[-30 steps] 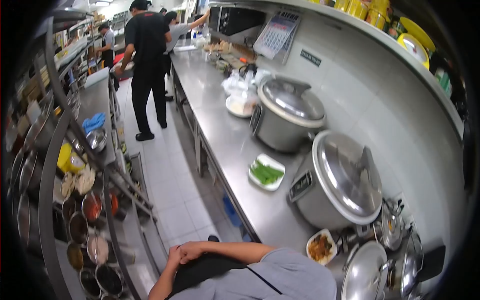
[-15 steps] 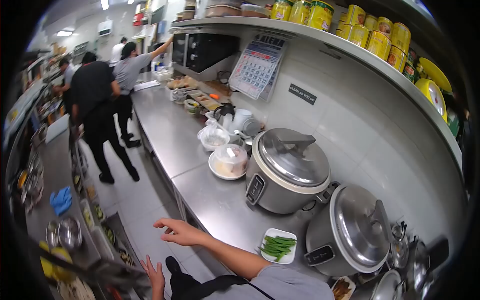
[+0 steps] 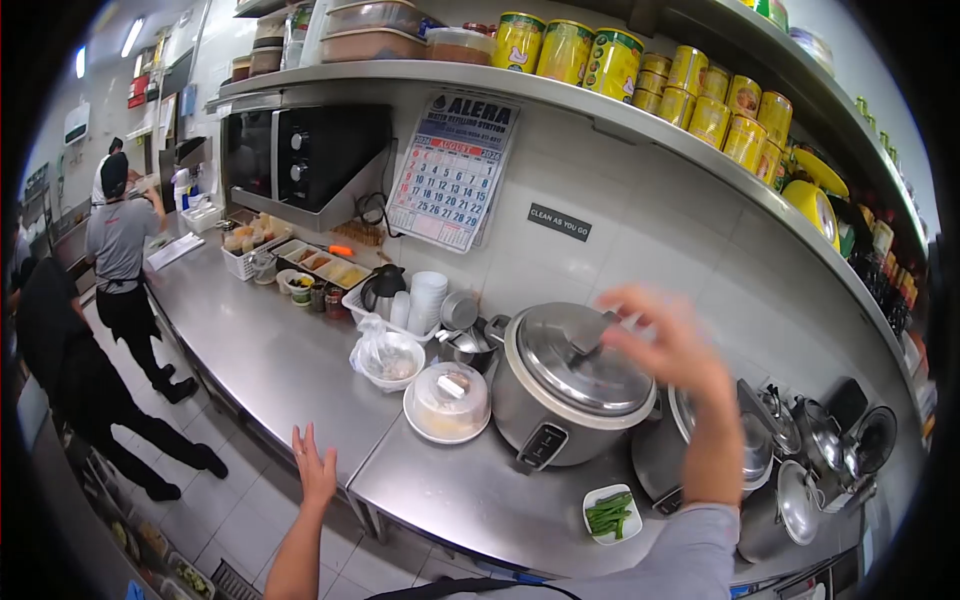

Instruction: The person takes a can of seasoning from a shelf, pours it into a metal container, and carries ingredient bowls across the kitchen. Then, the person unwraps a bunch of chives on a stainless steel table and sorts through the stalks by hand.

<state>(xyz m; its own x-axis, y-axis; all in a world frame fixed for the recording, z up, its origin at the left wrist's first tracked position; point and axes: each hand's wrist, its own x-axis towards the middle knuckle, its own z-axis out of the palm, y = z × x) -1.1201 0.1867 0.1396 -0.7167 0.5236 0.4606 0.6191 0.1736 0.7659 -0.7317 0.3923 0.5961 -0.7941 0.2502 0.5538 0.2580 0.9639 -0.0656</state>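
Note:
My right hand (image 3: 665,340) is raised in front of the nearer wall, blurred by motion, with its fingers apart and curved. In view it overlaps the right edge of a large rice cooker's metal lid (image 3: 565,375), close to the lid handle; I cannot tell whether it touches. My left hand (image 3: 316,465) is held up beside the counter's front edge, fingers spread, holding nothing. A small white dish of green beans (image 3: 610,515) sits on the counter below my right forearm. A second rice cooker (image 3: 655,455) stands partly hidden behind that arm.
A covered bowl on a plate (image 3: 450,400) and a bagged bowl (image 3: 390,360) stand left of the cooker. Yellow cans (image 3: 610,65) line the shelf above. A microwave (image 3: 300,160) hangs on the wall. Pots and lids (image 3: 800,500) crowd the right. Two co-workers (image 3: 120,240) stand at left.
My right hand has swung up and right, from over the floor to the rice cooker's lid. My left hand appears higher. The view has turned right.

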